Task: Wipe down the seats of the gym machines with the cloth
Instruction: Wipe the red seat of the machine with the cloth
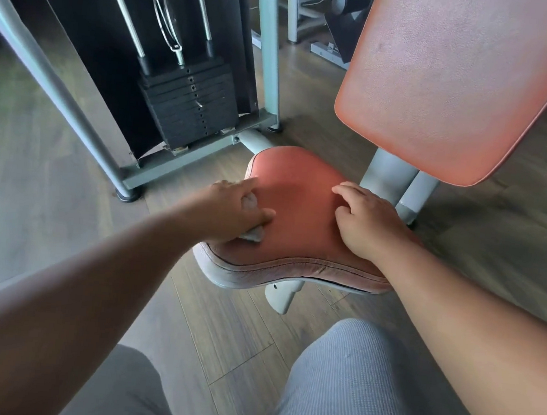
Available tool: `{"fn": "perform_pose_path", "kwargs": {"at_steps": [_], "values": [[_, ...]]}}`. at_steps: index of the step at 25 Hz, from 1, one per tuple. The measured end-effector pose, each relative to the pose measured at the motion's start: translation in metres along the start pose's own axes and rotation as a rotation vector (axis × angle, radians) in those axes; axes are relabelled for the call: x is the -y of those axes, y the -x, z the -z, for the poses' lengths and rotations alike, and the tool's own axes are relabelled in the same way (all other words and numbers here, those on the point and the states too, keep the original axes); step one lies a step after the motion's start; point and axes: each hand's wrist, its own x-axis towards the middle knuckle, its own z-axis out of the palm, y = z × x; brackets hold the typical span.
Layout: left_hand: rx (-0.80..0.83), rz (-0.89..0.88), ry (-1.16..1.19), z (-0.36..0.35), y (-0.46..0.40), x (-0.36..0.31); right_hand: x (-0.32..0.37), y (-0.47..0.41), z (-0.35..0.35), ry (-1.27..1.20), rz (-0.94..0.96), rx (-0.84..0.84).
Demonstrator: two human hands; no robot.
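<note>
A worn reddish-orange padded seat [301,209] of a gym machine sits low in the middle of the view. My left hand [235,209] grips a small bunched white cloth [254,235] and presses it on the seat's left side; only bits of cloth show under the fingers. On the seat's right side rests my right hand [368,220], fingers bent, holding nothing. A matching reddish-orange backrest [458,84] tilts up at the upper right.
A black weight stack [188,107] with steel guide rods stands behind the seat to the left, inside a pale grey-green frame [183,169]. A slanted frame tube [55,79] crosses the left. Wood-look floor [228,335] lies around; my knees in grey trousers [349,389] are at the bottom.
</note>
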Motion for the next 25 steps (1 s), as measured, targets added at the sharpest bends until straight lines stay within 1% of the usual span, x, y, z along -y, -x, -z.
{"fn": "perform_pose_path", "kwargs": {"at_steps": [2, 6, 7, 9, 11, 12, 14, 16, 18, 19, 20, 21, 22, 23, 24, 25], "values": [[-0.004, -0.041, -0.043, -0.001, -0.004, -0.004, 0.000, 0.000, 0.002, -0.002, 0.012, -0.005], [-0.044, -0.348, -0.151, -0.015, 0.046, 0.011, -0.001, 0.001, 0.003, -0.012, 0.003, 0.006], [-0.048, -0.392, -0.184, -0.017, 0.053, 0.014, 0.000, 0.001, 0.004, -0.017, 0.001, 0.001], [-0.081, -0.414, -0.277, -0.022, 0.051, 0.006, 0.001, 0.001, 0.005, -0.022, 0.000, -0.008], [-0.128, -0.430, -0.385, -0.032, 0.045, -0.026, -0.001, -0.001, 0.003, -0.044, -0.010, 0.001], [-0.136, -0.443, -0.412, -0.039, 0.040, -0.046, -0.003, -0.002, 0.002, -0.095, -0.026, 0.000], [-0.109, -0.463, -0.341, -0.049, 0.027, -0.079, -0.007, -0.001, 0.003, -0.304, -0.106, -0.031], [-0.032, -0.469, -0.222, -0.048, 0.018, -0.094, -0.011, -0.002, 0.005, -0.537, -0.217, -0.070], [0.053, -0.512, 0.011, -0.033, 0.020, -0.088, -0.008, -0.002, 0.011, -0.713, -0.251, -0.127], [0.044, -0.515, 0.153, -0.024, 0.022, -0.079, -0.004, 0.002, 0.015, -0.760, -0.231, -0.181], [-0.037, -0.500, 0.268, -0.015, 0.024, -0.064, 0.004, 0.009, 0.019, -0.741, -0.201, -0.246], [-0.176, -0.448, 0.278, -0.009, 0.021, -0.047, 0.013, 0.019, 0.021, -0.664, -0.124, -0.290], [-0.286, -0.363, 0.191, -0.007, 0.016, -0.030, 0.027, 0.030, 0.019, -0.519, -0.014, -0.272], [-0.307, -0.264, 0.123, -0.008, 0.010, -0.016, 0.045, 0.042, 0.012, -0.352, 0.103, -0.189], [-0.278, -0.192, 0.123, -0.012, 0.006, -0.007, 0.064, 0.053, 0.000, -0.167, 0.203, -0.100], [-0.232, -0.140, 0.172, -0.017, 0.004, -0.004, 0.078, 0.061, -0.014, 0.000, 0.264, -0.047]]}}
